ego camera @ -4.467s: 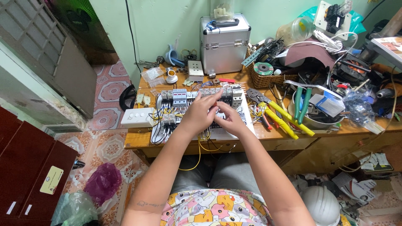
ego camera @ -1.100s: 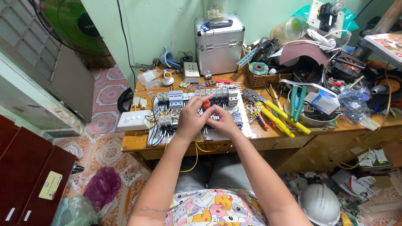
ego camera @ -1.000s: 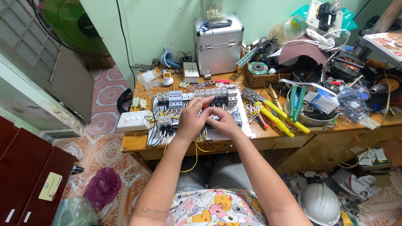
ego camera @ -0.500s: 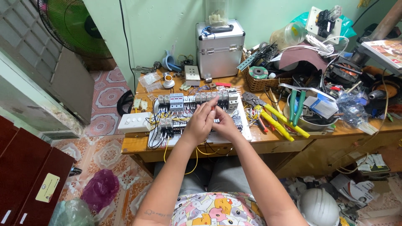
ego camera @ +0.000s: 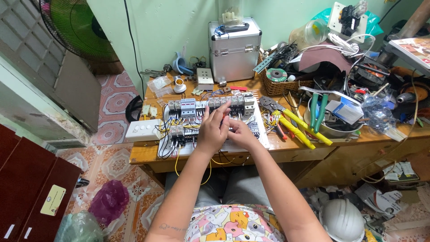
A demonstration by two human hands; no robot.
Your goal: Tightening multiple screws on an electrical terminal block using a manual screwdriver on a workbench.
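Note:
Both of my hands meet over a white wiring board (ego camera: 262, 140) on the wooden workbench (ego camera: 143, 154). The board carries rows of grey circuit breakers (ego camera: 188, 107) joined by black, yellow and blue wires. My left hand (ego camera: 211, 131) lies on the middle of the board, its fingers reaching up to the upper breaker row. My right hand (ego camera: 241, 133) comes in from the right, fingertips against the left hand. A small red-handled tool (ego camera: 223, 117) shows between them, pinched in my right fingers. Whatever lies under my palms is hidden.
Yellow-handled crimpers (ego camera: 298, 127) and green-handled pliers (ego camera: 316, 110) lie right of the board. A white switch plate (ego camera: 143, 130) sits left, a metal case (ego camera: 235, 49) behind, with tool clutter far right. On the floor are a white helmet (ego camera: 342, 219) and a fan (ego camera: 83, 27).
My hands have shifted slightly right and up the board, staying pressed together over the breakers. The camera has tilted and moved a little; the bench items have not moved.

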